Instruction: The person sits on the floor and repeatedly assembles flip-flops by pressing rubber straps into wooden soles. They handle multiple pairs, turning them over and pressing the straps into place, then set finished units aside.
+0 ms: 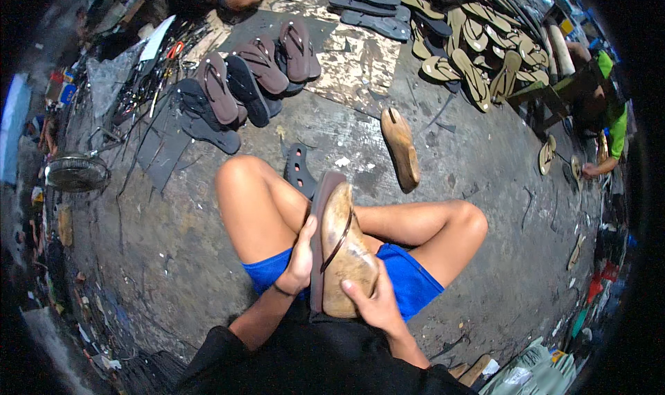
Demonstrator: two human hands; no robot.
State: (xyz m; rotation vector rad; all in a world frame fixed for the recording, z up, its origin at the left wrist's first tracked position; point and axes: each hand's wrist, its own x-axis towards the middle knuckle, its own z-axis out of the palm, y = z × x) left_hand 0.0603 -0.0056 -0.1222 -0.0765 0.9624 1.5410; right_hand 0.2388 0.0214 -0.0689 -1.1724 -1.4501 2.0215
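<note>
Between my hands, over my lap, a brown flip-flop (pixel 318 256) stands on edge with a wooden shoe last (pixel 339 232) fitted against its footbed. Its dark strap crosses over the last. My left hand (pixel 300 260) is closed along the flip-flop's sole side, the thumb pointing up. My right hand (pixel 376 299) grips the heel end of the last, its thumb lying on the wood. A second wooden last (pixel 400 149) lies on the floor ahead, a little to the right. Past my left shin is a dark clog with holes (pixel 298 168), partly hidden by my leg.
Brown and black flip-flops (pixel 220 90) lie in a row ahead left. Far ahead are stacked dark soles (pixel 374 10) and a heap of tan flip-flops (pixel 478 69). A fan (pixel 77 172) stands at left. At right a person in a green sleeve (pixel 616 128) reaches toward footwear.
</note>
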